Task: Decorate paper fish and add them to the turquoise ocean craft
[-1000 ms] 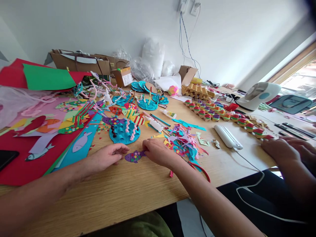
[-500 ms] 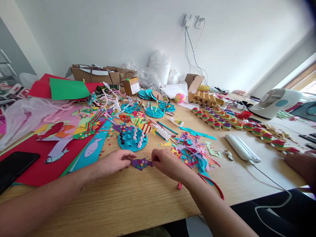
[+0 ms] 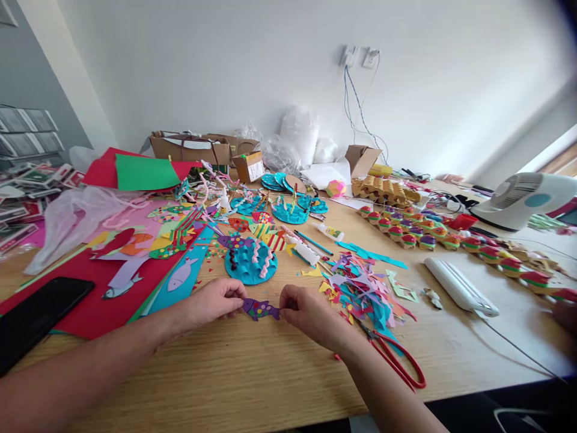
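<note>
A purple paper fish (image 3: 260, 310) with coloured dots is stretched between my two hands, just above the wooden table (image 3: 216, 373). My left hand (image 3: 224, 299) pinches its head end. At the tail end, the fingers of my right hand (image 3: 297, 305) are closed on the paper. Just beyond the fish stands a blue round piece (image 3: 250, 270) with bumps and twisted pink and dark stems. Red-handled scissors (image 3: 396, 355) lie beside my right forearm, which partly covers them.
Paper scraps (image 3: 365, 288) are heaped to the right. A black phone (image 3: 45, 313) and coloured paper sheets (image 3: 108, 300) lie left. A white power bank (image 3: 460, 285) with a cable, painted egg-carton strips (image 3: 487, 249) and a fan (image 3: 527, 198) occupy the right side. A glue bottle (image 3: 331, 231) lies farther back.
The view has shifted left, so the scene sits farther right and lower. My hands still hold the fish, now tilted slightly. Another person's hand at the right edge is mostly out of view.
</note>
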`<move>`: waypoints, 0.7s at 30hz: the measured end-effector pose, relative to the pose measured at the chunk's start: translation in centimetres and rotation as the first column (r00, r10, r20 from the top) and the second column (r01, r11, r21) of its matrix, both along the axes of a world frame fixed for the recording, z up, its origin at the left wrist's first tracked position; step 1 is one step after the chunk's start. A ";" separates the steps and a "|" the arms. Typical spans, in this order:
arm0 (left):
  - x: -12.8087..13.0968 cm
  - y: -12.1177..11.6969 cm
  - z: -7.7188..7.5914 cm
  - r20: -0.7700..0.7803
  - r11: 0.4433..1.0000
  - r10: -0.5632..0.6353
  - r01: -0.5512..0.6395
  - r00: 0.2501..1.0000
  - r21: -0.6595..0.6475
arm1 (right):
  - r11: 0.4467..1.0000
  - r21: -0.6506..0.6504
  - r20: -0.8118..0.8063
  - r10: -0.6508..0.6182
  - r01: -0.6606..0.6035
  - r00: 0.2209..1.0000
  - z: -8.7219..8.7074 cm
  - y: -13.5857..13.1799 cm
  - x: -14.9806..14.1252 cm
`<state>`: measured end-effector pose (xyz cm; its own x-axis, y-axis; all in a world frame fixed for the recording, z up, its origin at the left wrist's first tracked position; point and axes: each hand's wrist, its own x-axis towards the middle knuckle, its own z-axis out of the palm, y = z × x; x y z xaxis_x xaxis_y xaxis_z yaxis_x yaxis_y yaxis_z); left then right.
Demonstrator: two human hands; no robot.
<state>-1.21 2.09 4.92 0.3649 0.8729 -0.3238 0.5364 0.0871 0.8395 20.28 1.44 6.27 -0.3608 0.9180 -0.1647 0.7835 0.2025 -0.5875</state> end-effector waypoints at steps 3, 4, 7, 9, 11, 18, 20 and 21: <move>-0.3 0.0 -0.3 0.005 1.000 0.004 -0.004 1.000 0.001 | 1.000 -0.011 -0.014 -0.020 0.020 1.000 -0.1 -0.2 -0.3; -0.4 0.1 -0.4 0.006 1.000 0.005 -0.005 1.000 0.003 | 1.000 -0.018 -0.027 -0.021 0.020 0.999 -0.2 -0.2 -0.4; -0.8 0.1 -0.5 -0.002 1.000 0.012 -0.011 1.000 0.013 | 0.999 -0.044 -0.060 -0.020 0.017 0.998 -0.3 -0.5 -0.7; -1.0 0.2 -0.2 -0.012 1.000 0.014 -0.013 1.000 0.026 | 0.998 -0.052 -0.066 -0.029 0.026 0.997 -0.3 -0.5 -0.9; -1.5 0.2 0.3 -0.025 0.999 0.016 -0.015 1.000 0.044 | 0.999 -0.045 -0.077 -0.025 0.021 0.997 -0.2 -0.6 -1.0; -7.6 2.2 4.3 -0.159 0.963 0.170 -0.130 0.972 0.237 | 1.000 -0.018 -0.079 0.016 -0.018 0.997 0.0 -2.2 -0.8; -10.9 3.7 5.8 -0.219 0.922 0.274 -0.191 0.936 0.337 | 0.999 -0.007 -0.066 0.033 -0.033 0.997 -0.1 -3.0 -0.6; -12.6 4.5 6.5 -0.251 0.901 0.323 -0.215 0.912 0.377 | 0.999 -0.008 -0.060 0.044 -0.044 0.997 -0.2 -3.3 -0.4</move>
